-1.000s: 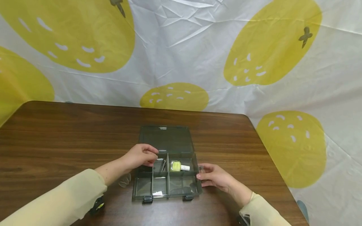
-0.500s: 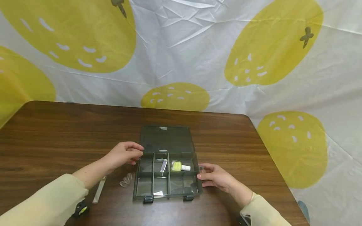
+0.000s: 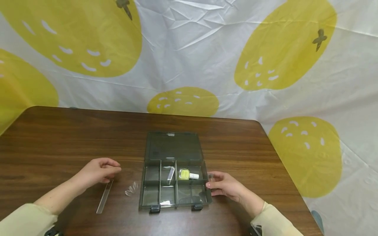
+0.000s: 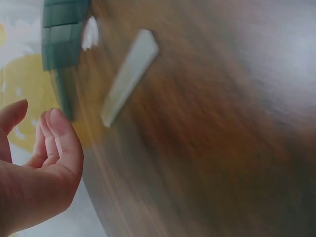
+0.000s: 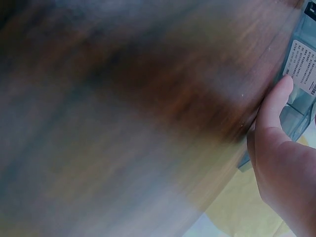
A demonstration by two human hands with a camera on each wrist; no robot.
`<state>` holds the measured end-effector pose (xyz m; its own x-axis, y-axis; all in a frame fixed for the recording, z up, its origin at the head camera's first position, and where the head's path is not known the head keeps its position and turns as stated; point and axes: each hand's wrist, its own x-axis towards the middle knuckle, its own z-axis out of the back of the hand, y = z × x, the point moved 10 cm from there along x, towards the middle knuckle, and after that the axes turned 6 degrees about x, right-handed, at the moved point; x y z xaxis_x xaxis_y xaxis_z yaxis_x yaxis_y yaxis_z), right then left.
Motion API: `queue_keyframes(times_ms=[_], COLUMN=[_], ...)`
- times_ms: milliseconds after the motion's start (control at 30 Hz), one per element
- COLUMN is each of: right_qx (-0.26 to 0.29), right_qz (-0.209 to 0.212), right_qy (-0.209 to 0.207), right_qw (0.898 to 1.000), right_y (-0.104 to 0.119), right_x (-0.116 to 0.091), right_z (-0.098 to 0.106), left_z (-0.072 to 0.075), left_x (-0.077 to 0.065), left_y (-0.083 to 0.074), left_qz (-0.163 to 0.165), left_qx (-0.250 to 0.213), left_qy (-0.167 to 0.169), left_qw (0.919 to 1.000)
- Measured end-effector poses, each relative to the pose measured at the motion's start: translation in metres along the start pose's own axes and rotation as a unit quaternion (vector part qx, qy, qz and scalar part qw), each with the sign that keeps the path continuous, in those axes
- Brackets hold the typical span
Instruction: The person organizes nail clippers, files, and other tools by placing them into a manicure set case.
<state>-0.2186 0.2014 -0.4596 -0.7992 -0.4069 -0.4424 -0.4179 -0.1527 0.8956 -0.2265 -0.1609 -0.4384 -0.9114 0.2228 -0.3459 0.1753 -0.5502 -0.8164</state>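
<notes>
My left hand [image 3: 98, 170] hovers at the left with fingers loosely bent and nothing in them. In the head view its fingertips lie just above the far end of a flat, clear strip [image 3: 104, 198], which also shows pale in the left wrist view. A dark translucent divided box [image 3: 168, 205] stands with its lid [image 3: 174, 146] laid back. One back compartment holds nail clippers [image 3: 170, 173]; beside it lies a bottle of yellow nail polish [image 3: 184, 174] with a white cap. My right hand [image 3: 225, 186] rests against the box's right wall, thumb [image 5: 276, 101] extended beside the label.
Several small clear petal-shaped pieces [image 3: 131, 189] lie on the brown wooden table [image 3: 236, 144] between the strip and the box. A white curtain [image 3: 189, 52] with yellow fruit prints hangs behind the table and along its right side.
My left hand has moved left from over the back compartments to beside the strip. The nail clippers, earlier partly covered by it, now show fully. The right hand and box stay put.
</notes>
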Motion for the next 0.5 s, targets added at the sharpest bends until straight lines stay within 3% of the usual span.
queue_keyframes(times_ms=[267,500], right_qx=[-0.008,-0.008], right_qz=[-0.001,-0.001], right_qy=[0.001,-0.001], right_qw=[1.0,1.0], right_y=[0.001,0.002], right_x=[-0.001,-0.001], right_z=[-0.001,-0.001], left_z=[0.006,-0.001], left_x=[-0.015,-0.017], left_y=[0.03,0.029], left_qz=[0.031,-0.01], left_qx=[0.042,0.124], left_qy=[-0.002,-0.039], left_qw=[0.9986,0.9914])
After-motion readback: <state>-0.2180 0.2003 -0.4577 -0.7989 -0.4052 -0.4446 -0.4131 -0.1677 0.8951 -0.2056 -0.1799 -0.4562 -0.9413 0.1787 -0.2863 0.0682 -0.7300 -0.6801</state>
